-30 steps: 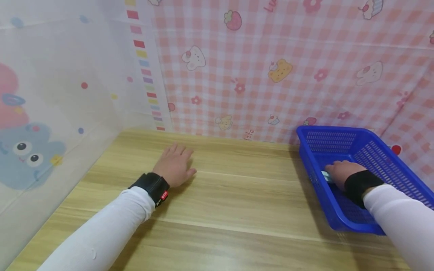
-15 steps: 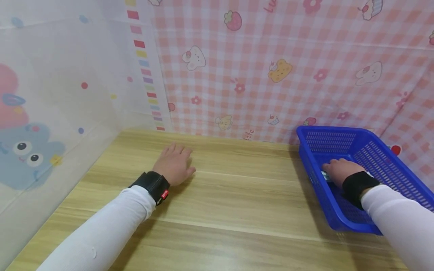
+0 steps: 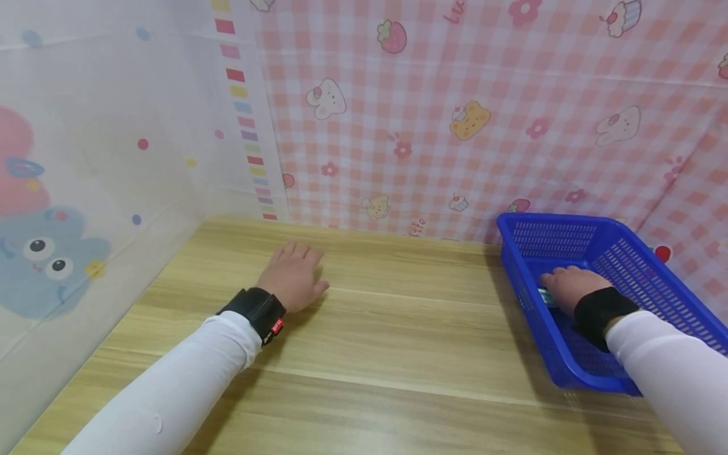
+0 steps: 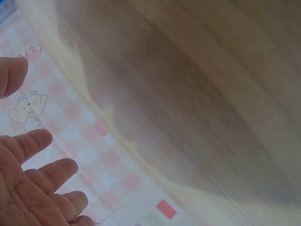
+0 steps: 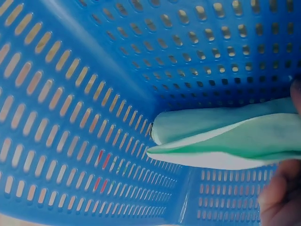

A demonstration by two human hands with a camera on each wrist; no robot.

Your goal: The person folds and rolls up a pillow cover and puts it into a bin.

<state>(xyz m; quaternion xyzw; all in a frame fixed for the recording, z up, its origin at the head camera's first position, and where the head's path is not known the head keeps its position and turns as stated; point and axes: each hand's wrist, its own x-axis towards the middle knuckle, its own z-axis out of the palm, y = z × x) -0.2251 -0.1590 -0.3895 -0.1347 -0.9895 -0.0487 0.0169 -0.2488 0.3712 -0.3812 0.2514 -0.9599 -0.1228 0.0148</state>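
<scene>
My left hand (image 3: 291, 278) hovers low over the wooden table (image 3: 398, 341), fingers spread and holding nothing; the left wrist view shows its fingers (image 4: 51, 174) apart with no object among them. Inside the blue basket (image 3: 560, 366), my right hand (image 3: 576, 289) grips a pale green and white packet (image 3: 547, 297) near the left wall. In the right wrist view the packet (image 5: 225, 132) looks soft and rolled or folded, with a green-edged flap. Fingers (image 5: 277, 193) come in from the right edge on either side of it. Its far end is hidden by the hand.
The perforated basket stands at the table's right, against a pink checked cloth backdrop (image 3: 364, 126). A white printed sheet (image 3: 142, 189) hangs along the left side.
My right hand has shifted slightly left within the basket, staying at the packet. The left hand has hardly moved.
</scene>
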